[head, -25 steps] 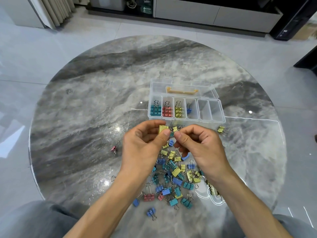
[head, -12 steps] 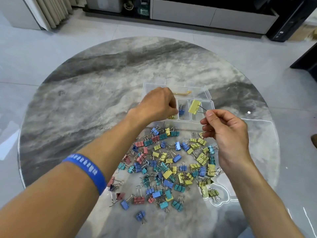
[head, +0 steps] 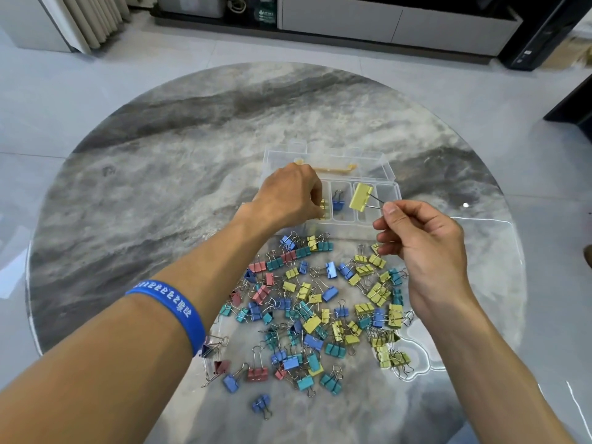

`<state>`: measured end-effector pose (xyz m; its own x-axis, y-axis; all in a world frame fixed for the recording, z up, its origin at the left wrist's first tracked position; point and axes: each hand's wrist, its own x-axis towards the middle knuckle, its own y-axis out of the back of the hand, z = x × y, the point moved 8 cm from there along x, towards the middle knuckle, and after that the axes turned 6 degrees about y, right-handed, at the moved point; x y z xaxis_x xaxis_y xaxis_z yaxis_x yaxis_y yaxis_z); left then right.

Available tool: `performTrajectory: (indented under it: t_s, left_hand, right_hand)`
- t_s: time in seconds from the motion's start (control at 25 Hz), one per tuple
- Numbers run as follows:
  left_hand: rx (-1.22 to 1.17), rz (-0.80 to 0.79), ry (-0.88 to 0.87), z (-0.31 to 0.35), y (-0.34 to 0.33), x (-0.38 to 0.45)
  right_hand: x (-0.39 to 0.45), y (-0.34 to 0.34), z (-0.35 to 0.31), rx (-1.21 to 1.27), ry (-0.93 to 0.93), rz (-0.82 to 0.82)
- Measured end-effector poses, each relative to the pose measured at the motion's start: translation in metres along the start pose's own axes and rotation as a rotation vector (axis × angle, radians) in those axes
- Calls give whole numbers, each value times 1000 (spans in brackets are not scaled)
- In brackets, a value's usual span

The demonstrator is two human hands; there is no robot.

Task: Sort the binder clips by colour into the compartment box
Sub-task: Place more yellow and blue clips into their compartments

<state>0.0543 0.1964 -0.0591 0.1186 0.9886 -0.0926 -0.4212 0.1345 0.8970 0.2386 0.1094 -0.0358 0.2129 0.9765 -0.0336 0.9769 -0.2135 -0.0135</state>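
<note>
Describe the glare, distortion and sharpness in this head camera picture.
Head view: bright specular glints on the glossy marble table, wide-angle bending of the floor lines and table rim, sharp focus on the clip pile and on the yellow-green clip held by the right hand, no noticeable motion blur.

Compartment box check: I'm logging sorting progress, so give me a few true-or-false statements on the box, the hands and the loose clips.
1. The right hand holds a yellow-green binder clip by its wire handles above the compartment box. True.
2. The left hand rests on the loose clip pile. False: it reaches into the box.
3. A blue clip lies in one compartment. True.
4. The box lid is closed. False: it is open, folded back.
5. The left forearm wears a blue wristband. True.
</note>
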Motion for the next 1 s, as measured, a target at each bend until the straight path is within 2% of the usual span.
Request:
performTrajectory:
  t_s: [0.2,0.6,0.76,0.88,1.0]
  left_hand:
    - [79,65,-5,1,-1,1]
    - [245,79,-75,13,-7,4]
    - [168,137,-24,5,-7,4]
    - [47,108,31,-4,-7,8]
    - [-17,89,50,-7,-2,10]
  right_hand:
    - [-1,1,1,-5,-3,-4]
    - [0,2,4,-3,-3,-9]
    - [1,1,5,-20,21,-17]
    - [12,-4,-2,-181,139,-77]
    - [32,-28,-10,-508,325,-272]
